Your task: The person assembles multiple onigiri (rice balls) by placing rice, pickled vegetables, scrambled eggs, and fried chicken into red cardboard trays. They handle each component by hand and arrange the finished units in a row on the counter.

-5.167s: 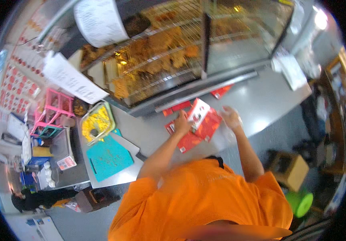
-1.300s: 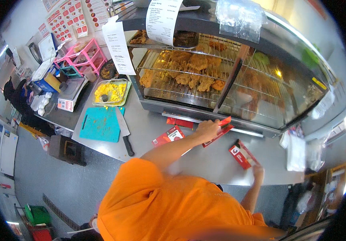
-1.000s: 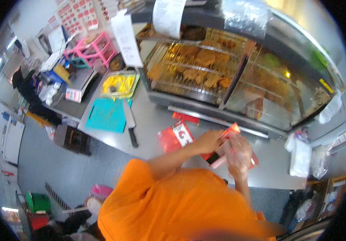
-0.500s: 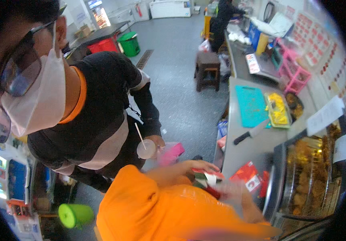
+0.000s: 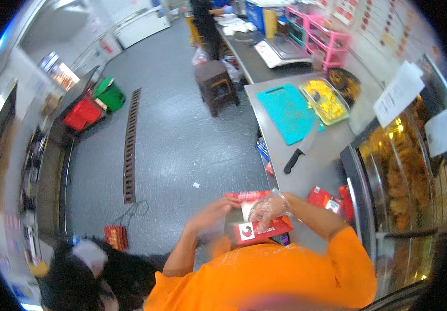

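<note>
A red cardboard food box (image 5: 280, 226) with a white-and-black printed patch is held open in front of my orange shirt, by the counter's front edge. My left hand (image 5: 217, 212), bare and slightly blurred, has its fingers at the box's far left corner. In a clear plastic glove, my right hand (image 5: 269, 208) reaches over the opening from the right, its bent fingers against the near red side. What lies inside the box is mostly covered by this hand. Right of it, another red package (image 5: 323, 199) lies on the steel counter (image 5: 306, 181).
A black-handled knife (image 5: 300, 154) lies beside a turquoise cutting board (image 5: 290, 114). Behind are a tray of yellow pieces (image 5: 327, 103) and a dark bowl (image 5: 344, 84). A glass case of fried food (image 5: 394, 171) borders the right. A person in black (image 5: 99, 274) is at lower left; a stool (image 5: 215, 85) stands ahead.
The view has swung to the left, and the masked person with a cup has dropped to the lower left, cup out of sight. My gloved right hand has come over the opened red box.
</note>
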Demonstrator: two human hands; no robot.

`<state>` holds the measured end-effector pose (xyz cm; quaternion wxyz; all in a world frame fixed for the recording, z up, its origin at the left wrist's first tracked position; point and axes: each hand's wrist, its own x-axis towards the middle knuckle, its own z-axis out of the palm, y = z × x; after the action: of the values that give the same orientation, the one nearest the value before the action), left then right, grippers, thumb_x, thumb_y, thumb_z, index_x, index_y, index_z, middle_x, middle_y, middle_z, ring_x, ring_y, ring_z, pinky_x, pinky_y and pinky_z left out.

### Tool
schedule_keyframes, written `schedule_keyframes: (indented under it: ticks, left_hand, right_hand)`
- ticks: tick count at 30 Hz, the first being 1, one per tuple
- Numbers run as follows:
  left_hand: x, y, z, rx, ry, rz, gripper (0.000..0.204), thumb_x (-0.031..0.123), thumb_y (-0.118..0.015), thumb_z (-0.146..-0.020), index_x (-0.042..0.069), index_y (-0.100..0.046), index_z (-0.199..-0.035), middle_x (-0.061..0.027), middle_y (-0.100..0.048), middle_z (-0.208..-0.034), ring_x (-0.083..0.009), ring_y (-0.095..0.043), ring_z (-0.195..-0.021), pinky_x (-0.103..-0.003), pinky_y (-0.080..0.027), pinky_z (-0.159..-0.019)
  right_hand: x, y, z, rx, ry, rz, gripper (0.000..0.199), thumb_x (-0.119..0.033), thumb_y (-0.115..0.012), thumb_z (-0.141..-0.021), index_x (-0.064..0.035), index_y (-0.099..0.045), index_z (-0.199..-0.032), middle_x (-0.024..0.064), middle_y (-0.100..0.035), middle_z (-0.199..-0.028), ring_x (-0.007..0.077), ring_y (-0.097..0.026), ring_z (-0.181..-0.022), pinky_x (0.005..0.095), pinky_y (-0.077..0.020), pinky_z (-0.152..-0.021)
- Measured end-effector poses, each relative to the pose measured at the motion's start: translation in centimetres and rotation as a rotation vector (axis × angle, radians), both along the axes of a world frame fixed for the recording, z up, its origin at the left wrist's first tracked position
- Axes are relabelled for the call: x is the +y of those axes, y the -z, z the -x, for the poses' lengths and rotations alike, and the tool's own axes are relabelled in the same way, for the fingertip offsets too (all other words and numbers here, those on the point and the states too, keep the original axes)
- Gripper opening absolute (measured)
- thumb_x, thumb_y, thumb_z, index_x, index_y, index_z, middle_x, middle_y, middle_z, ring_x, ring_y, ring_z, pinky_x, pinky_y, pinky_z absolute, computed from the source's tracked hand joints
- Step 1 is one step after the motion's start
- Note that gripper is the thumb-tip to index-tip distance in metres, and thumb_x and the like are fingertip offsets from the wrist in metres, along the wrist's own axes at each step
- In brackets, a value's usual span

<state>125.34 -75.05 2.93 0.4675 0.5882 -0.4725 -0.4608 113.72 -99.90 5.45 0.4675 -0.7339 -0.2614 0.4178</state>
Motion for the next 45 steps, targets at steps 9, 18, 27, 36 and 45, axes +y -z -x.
schedule_keyframes:
  ticks: [9,18,27,36,45]
  left_hand:
    - [-0.3,2.1,-11.5,0.271,0.003,-0.307,0.050,0.014,-0.083,-0.075,0.001,-0.062,-0.119,-0.0078,-0.061,-0.126,-0.0201,-0.056,-0.115,-0.039,-0.042,-0.102]
    - [-17.4,-5.5,-39.8,-0.746,0.375,0.081,0.049,0.015,-0.088,-0.062,0.009,-0.069,-0.106,-0.0114,-0.063,-0.117,-0.0309,-0.059,-0.107,-0.044,-0.048,-0.092]
    - [-48.4,-2.4,-33.5,-0.839,1.194,0.916,0.057,0.022,-0.075,-0.077,0.014,-0.057,-0.130,-0.0209,-0.049,-0.138,-0.0418,-0.046,-0.128,-0.052,-0.039,-0.106]
    - [-69.0,1.1,-63.5,-0.676,1.016,0.213,0.050,0.023,-0.068,-0.088,0.008,-0.055,-0.133,-0.0165,-0.061,-0.128,-0.0351,-0.059,-0.116,-0.044,-0.046,-0.099]
    - [-98.6,-14.7,-94.5,-0.552,0.117,0.441,0.029,0.013,-0.073,-0.086,0.005,-0.065,-0.114,-0.0029,-0.070,-0.099,-0.0133,-0.064,-0.090,-0.029,-0.051,-0.080]
  right_hand:
    - [-4.5,10.3,-8.7,0.397,0.371,-0.467,0.060,-0.045,-0.060,-0.095,-0.0098,-0.048,-0.142,0.0082,-0.057,-0.136,0.0172,-0.052,-0.123,0.0401,-0.0453,-0.099]
    - [-12.9,13.3,-32.5,0.241,0.883,-0.091,0.037,-0.034,-0.063,-0.092,-0.0106,-0.062,-0.120,0.0066,-0.067,-0.115,0.0228,-0.064,-0.099,0.0441,-0.0488,-0.091]
    - [-16.0,12.5,-14.5,0.374,2.104,0.109,0.027,-0.032,-0.058,-0.093,-0.0084,-0.064,-0.107,0.0114,-0.066,-0.104,0.0274,-0.065,-0.094,0.0448,-0.0498,-0.086]
    - [-22.3,14.1,-13.9,0.330,2.457,1.457,0.026,-0.029,-0.054,-0.095,-0.0062,-0.065,-0.094,0.0161,-0.066,-0.092,0.0320,-0.065,-0.089,0.0455,-0.0508,-0.080]
    - [-38.5,-0.7,-34.0,0.241,2.599,1.071,0.054,-0.034,-0.062,-0.088,-0.0028,-0.056,-0.132,0.0195,-0.064,-0.123,0.0330,-0.063,-0.108,0.0415,-0.0475,-0.095]
